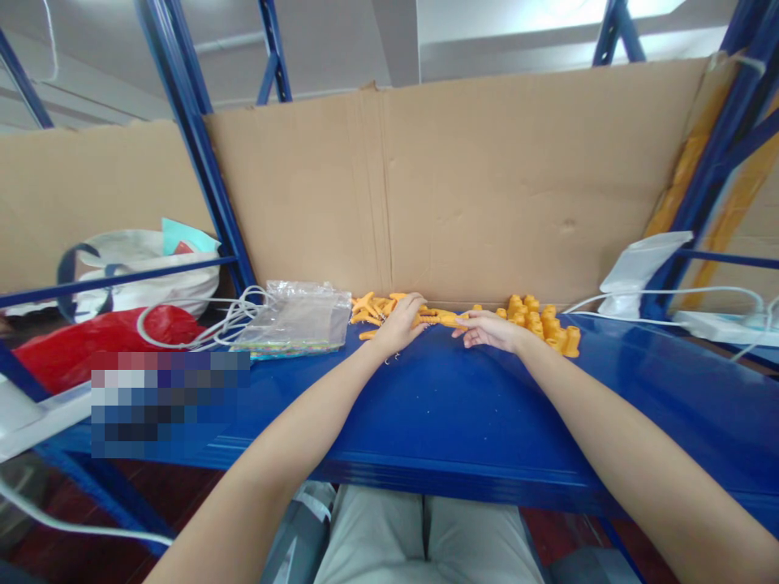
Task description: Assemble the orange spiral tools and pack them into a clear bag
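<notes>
Both my arms reach forward over a blue shelf (462,405). My left hand (402,323) is curled over a heap of small orange plastic parts (372,307) near the cardboard back wall; its fingers are closed round some of them. My right hand (487,328) lies beside it with fingers pinched on a thin orange piece (447,319) that spans between the two hands. A second heap of chunkier orange parts (544,323) sits just right of my right hand.
A stack of clear plastic bags (298,320) lies left of the orange parts, with white cables (200,316) beside it. A red bag (91,341) and a white tote (152,268) sit far left. White devices (639,268) and cords are at right. Cardboard (487,178) backs the shelf.
</notes>
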The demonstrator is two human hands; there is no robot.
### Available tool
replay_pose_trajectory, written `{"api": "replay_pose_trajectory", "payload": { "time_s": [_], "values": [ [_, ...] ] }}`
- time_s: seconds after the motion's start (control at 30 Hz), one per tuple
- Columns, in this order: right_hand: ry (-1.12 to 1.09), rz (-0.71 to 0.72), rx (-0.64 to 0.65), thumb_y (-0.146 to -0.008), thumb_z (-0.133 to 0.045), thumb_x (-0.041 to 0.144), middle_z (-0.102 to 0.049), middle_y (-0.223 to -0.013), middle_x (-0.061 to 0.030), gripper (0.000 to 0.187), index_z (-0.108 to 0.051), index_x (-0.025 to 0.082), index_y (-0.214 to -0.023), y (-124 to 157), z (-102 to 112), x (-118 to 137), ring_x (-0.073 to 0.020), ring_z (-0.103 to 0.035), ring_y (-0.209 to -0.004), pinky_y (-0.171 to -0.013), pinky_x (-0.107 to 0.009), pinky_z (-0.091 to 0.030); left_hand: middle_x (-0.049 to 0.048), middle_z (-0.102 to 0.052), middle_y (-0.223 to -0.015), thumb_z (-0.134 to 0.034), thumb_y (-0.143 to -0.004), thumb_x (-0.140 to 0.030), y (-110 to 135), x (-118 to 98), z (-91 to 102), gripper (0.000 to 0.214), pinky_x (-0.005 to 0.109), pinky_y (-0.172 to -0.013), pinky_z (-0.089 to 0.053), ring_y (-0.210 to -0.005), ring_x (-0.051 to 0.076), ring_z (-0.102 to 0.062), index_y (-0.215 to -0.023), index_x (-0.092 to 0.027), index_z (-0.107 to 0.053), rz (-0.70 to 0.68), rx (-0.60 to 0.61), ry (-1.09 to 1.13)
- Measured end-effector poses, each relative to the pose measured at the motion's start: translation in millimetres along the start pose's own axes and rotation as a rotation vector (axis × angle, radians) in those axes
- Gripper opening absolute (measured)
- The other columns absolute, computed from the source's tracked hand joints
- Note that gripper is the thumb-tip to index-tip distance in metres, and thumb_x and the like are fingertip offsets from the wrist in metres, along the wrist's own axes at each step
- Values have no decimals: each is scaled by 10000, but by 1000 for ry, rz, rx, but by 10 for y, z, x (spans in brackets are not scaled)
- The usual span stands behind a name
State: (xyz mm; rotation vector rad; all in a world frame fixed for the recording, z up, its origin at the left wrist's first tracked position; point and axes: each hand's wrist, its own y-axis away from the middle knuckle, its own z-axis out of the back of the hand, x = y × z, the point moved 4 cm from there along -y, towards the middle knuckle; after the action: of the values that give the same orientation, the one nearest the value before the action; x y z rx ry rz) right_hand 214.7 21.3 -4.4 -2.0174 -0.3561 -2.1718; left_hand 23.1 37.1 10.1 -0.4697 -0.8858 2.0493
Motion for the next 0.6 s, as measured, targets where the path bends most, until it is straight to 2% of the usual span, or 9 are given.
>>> {"api": "replay_pose_trajectory", "payload": {
  "time_s": [0.07, 0.13, 0.27, 0.4, 0.5, 0.6],
  "values": [
    [-13, 0, -4, -892, -552, 175, -674, -678, -25, 40, -518, 169, -871, 17, -11, 22, -84, -563, -465, -516, -205, -496, 160, -473, -1337, -641, -795, -180, 4, 48, 1, 422, 435, -1054, -390, -1281, 255, -448, -1180, -160, -468, 57, -60, 14],
    [-23, 4, -7, -895, -544, 174, -673, -676, -24, 57, -506, 175, -853, 25, -22, 33, -83, -559, -464, -524, -208, -499, 147, -508, -1298, -660, -777, -169, 14, 109, -17, 444, 443, -1038, -402, -1244, 250, -483, -1179, -161, -472, 118, -80, 23],
    [-15, 2, -14, -873, -585, 193, -673, -676, -30, 77, -514, 175, -850, 12, -35, 23, -87, -559, -471, -534, -215, -505, 77, -636, -1063, -667, -773, -154, 24, 182, -65, 243, 433, -962, -457, -1041, 215, -603, -995, -173, -569, 152, -57, 52],
    [-15, 9, -22, -865, -610, 221, -667, -659, -27, 105, -519, 174, -842, 0, -28, 17, -84, -555, -461, -511, -204, -500, 67, -671, -1007, -684, -764, -149, 11, 176, -58, 182, 407, -930, -475, -997, 212, -622, -930, -170, -613, 195, -94, 70],
    [-23, 24, -17, -862, -619, 223, -669, -657, -25, 118, -514, 177, -834, -8, -13, 13, -82, -559, -462, -507, -200, -501, 65, -689, -1003, -652, -799, -160, 5, 149, -50, 154, 382, -913, -481, -970, 204, -636, -952, -169, -639, 239, -68, 69],
    [2, 15, -15, -854, -634, 245, -667, -635, -25, 125, -535, 169, -853, -29, 7, -11, -86, -557, -454, -485, -194, -491, 56, -696, -985, -649, -808, -177, 10, 115, -41, 175, 369, -881, -492, -943, 204, -644, -983, -182, -658, 224, -10, 47]
  ]
}}
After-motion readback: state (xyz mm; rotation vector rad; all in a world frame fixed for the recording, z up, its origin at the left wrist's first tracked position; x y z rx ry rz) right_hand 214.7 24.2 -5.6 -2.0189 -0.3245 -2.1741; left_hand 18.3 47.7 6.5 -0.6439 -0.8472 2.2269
